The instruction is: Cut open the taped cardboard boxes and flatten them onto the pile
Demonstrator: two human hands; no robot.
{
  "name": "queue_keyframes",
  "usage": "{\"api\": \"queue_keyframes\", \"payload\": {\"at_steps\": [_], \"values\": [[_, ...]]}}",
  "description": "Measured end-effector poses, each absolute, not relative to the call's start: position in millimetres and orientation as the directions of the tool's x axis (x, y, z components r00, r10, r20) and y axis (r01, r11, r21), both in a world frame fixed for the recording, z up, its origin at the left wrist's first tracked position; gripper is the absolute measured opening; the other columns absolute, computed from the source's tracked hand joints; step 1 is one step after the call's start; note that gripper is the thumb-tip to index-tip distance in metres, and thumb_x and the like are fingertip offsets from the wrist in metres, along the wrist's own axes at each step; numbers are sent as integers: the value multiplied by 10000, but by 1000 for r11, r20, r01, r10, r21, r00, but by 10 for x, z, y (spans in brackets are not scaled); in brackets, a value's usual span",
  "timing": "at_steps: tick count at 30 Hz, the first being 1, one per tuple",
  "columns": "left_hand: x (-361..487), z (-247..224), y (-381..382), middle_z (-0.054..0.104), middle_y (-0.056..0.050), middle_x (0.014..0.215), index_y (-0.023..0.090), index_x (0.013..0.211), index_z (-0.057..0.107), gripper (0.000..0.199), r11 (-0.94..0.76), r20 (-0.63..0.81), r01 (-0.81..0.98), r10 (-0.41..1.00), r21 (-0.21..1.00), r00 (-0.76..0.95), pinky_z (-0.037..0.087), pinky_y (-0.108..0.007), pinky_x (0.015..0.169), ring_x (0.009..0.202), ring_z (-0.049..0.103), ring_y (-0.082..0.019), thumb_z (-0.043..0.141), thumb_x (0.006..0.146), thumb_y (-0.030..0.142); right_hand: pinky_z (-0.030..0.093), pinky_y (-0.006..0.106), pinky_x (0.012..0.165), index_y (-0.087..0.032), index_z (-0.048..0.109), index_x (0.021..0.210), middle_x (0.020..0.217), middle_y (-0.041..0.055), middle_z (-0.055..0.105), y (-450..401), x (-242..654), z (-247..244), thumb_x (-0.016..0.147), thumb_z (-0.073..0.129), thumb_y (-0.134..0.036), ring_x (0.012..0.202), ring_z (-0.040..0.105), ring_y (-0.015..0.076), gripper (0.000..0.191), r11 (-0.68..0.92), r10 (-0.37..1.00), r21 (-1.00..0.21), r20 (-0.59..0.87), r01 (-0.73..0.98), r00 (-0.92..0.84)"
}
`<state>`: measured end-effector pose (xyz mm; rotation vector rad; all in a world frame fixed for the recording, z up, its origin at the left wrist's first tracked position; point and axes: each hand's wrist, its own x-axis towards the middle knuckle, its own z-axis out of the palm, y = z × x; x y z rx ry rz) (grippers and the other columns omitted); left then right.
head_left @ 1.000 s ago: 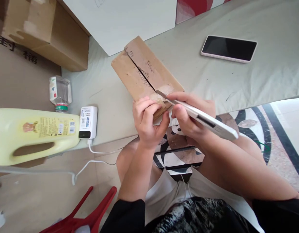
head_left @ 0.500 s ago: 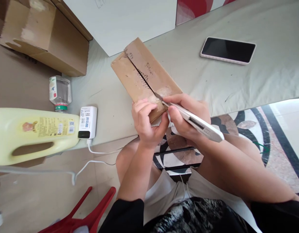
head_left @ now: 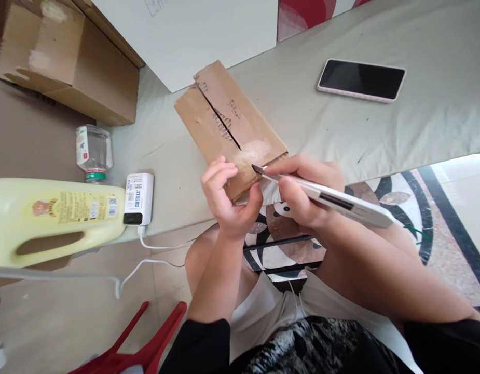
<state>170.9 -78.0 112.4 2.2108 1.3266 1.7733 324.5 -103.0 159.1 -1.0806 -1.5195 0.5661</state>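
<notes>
- Pale cloth [head_left: 430, 109] edge ran just below the box [head_left: 240, 114], mid-frame.
- Cloth stretched between box and phone [head_left: 362, 79], upper right.
- Left hand [head_left: 234, 208] clasped the box's lower end.
- Right hand [head_left: 307, 210] pinched a knife [head_left: 358, 207].

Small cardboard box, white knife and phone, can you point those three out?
Small cardboard box [head_left: 243, 126]: head view, on its top flap.
White knife [head_left: 335, 200]: head view, on its handle's dark slot.
Phone [head_left: 361, 80]: head view, on its screen.
</notes>
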Motion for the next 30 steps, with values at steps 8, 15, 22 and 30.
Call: {"api": "queue_keyframes", "payload": {"at_steps": [8,15,22,30], "values": [[1473,1081,-698,519,-87,1265,269,1220,492,427,-521,692,495,672,695,-264,441,-473,1149,1279,542,-246,597,889,517,499,331,578,-279,604,1081,713,-13,618,-943,3310,1485,960,501,-361,587,588,154,179,342,810,-826,501,447,305],[1059,1036,-493,641,-103,1201,285,1182,540,349,-276,276,89,772,957,-573,558,-430,1023,1243,608,-242,403,938,493,557,520,837,-147,470,1467,1298,172,658,-632,3481,1190,844,464,-124,1085,640,365,623,6,1000,-524,4,852,-4],[910,945,-449,662,-62,1164,276,1148,522,458,-42,9,-65,894,997,-447,602,-320,750,1021,694,-204,704,732,334,548,557,899,-152,581,1397,1376,181,623,-620,3486,1197,813,406,-17,1196,599,403,624,-1,984,-406,-162,914,-71],[856,986,-463,650,-54,976,170,1000,624,376,-14,176,325,861,946,-477,562,-271,682,853,646,-168,755,689,336,508,594,1051,-133,676,1291,1443,216,551,-600,3478,1132,827,556,-202,1271,578,413,484,3,997,-586,-59,810,-46]]}}
